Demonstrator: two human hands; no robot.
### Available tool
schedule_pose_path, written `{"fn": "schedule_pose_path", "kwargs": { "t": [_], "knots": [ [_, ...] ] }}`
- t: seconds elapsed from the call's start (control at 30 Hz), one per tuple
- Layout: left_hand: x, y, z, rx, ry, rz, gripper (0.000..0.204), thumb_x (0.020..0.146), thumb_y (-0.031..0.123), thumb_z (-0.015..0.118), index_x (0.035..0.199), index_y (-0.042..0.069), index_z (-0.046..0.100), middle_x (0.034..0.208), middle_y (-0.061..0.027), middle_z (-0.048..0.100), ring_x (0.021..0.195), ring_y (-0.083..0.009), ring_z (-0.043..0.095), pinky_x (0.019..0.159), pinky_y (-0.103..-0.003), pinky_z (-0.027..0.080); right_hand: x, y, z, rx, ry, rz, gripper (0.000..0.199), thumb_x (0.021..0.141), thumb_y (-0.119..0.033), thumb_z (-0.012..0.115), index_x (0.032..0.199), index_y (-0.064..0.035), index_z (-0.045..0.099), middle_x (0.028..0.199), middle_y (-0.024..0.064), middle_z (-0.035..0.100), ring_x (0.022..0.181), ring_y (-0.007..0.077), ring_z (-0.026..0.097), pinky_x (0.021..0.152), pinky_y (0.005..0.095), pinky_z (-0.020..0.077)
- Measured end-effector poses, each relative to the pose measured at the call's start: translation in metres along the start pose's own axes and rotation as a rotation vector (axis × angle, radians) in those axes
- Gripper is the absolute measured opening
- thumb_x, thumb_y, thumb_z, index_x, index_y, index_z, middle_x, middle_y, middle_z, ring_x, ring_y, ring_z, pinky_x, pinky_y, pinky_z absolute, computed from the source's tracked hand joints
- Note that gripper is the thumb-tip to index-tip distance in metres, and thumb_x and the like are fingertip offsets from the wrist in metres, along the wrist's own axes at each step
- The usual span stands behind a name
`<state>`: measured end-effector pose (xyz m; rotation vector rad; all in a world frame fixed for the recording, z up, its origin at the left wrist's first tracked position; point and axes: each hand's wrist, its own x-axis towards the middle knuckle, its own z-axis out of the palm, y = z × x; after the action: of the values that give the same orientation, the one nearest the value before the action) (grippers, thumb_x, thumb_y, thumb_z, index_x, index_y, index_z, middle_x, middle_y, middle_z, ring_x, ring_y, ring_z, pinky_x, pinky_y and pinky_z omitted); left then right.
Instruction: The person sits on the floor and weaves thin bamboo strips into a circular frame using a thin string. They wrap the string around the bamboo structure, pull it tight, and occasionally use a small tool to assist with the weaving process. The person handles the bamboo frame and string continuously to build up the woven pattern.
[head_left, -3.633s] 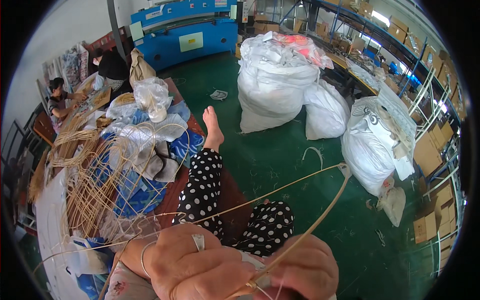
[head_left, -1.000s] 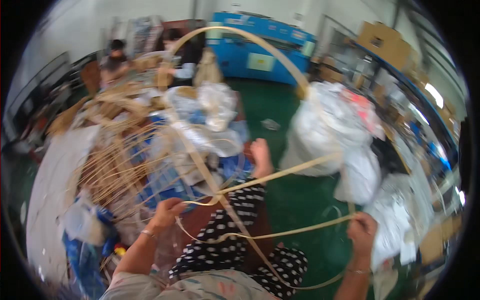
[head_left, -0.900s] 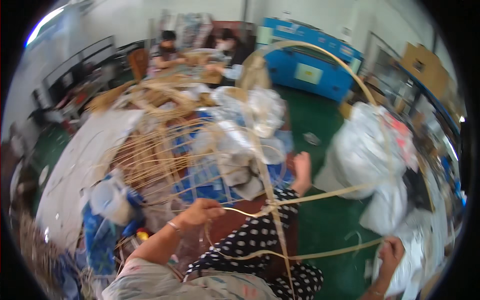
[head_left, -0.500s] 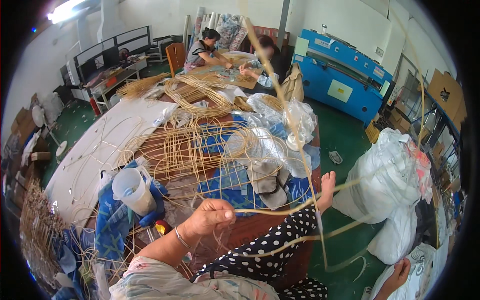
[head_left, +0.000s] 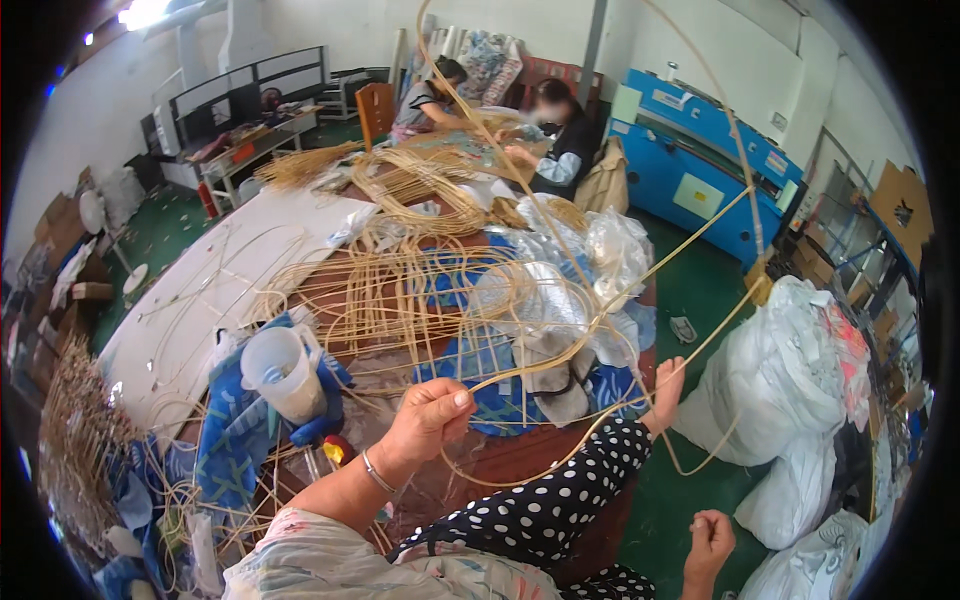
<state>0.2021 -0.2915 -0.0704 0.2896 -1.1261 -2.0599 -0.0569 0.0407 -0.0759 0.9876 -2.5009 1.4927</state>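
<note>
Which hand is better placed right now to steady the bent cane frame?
Probably the left hand: it already pinches a strip of the cane frame. The right hand is curled lower down, apart from the frame, with nothing visible in it.

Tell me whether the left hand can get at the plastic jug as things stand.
Probably yes: the plastic jug stands to the left of the left hand, with nothing tall seen between. The hand pinches a cane strip, though, so it may need freeing.
</note>
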Motion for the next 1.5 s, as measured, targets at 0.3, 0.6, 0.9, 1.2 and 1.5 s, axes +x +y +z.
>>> {"fn": "schedule_pose_path", "kwargs": {
  "t": [0.3, 0.6, 0.9, 1.2, 1.5],
  "knots": [
    [-0.018, 0.040, -0.023, -0.022, 0.240, 0.197, 0.021, 0.086, 0.021, 0.054, 0.072, 0.007, 0.050, 0.053, 0.0003, 0.041, 0.043, -0.0081, 0.035, 0.040, -0.022, 0.026, -0.017, 0.006, 0.028, -0.005, -0.146, 0.176, 0.021, 0.073, -0.015, 0.065, 0.089, -0.0028, 0.059, 0.078, 0.0152, 0.060, 0.072, 0.0303, 0.058, 0.063, 0.0368, 0.0474],
    [-0.021, 0.024, -0.038, 0.131, 0.267, 0.187, 0.025, 0.083, 0.026, 0.057, 0.071, 0.006, 0.050, 0.049, 0.0001, 0.039, 0.040, -0.0082, 0.034, 0.037, -0.023, 0.027, -0.058, 0.054, 0.046, -0.108, -0.151, 0.120, 0.009, 0.076, -0.006, 0.057, 0.071, 0.0021, 0.056, 0.058, 0.0015, 0.052, 0.054, 0.0066, 0.049, 0.049, 0.0220, 0.0408],
    [0.000, -0.001, -0.028, 0.070, 0.207, 0.096, 0.025, 0.083, 0.026, 0.058, 0.069, 0.007, 0.049, 0.048, 0.0002, 0.038, 0.039, -0.0085, 0.033, 0.036, -0.023, 0.025, -0.101, 0.071, 0.023, -0.441, -0.313, 0.476, 0.021, 0.071, -0.020, 0.062, 0.079, -0.0003, 0.060, 0.074, 0.0157, 0.061, 0.071, 0.0311, 0.059, 0.065, 0.0377, 0.0459],
    [-0.007, 0.009, -0.015, 0.143, 0.242, -0.011, 0.023, 0.085, 0.025, 0.055, 0.072, 0.006, 0.051, 0.053, 0.0017, 0.040, 0.045, -0.0077, 0.035, 0.042, -0.022, 0.027, -0.142, 0.105, 0.036, -0.490, -0.504, 0.499, 0.026, 0.073, -0.024, 0.059, 0.084, -0.0002, 0.060, 0.078, 0.0177, 0.061, 0.077, 0.0333, 0.058, 0.069, 0.0403, 0.0447],
    [-0.032, 0.061, -0.071, 0.008, 0.527, 0.271, 0.022, 0.085, 0.027, 0.052, 0.073, 0.009, 0.049, 0.047, 0.0013, 0.035, 0.037, -0.0095, 0.032, 0.035, -0.024, 0.025, -0.127, 0.120, 0.036, -0.442, -0.533, 0.427, 0.023, 0.076, -0.020, 0.057, 0.085, 0.0013, 0.058, 0.081, 0.0201, 0.060, 0.077, 0.0337, 0.056, 0.068, 0.0400, 0.0429]
  ]
}}
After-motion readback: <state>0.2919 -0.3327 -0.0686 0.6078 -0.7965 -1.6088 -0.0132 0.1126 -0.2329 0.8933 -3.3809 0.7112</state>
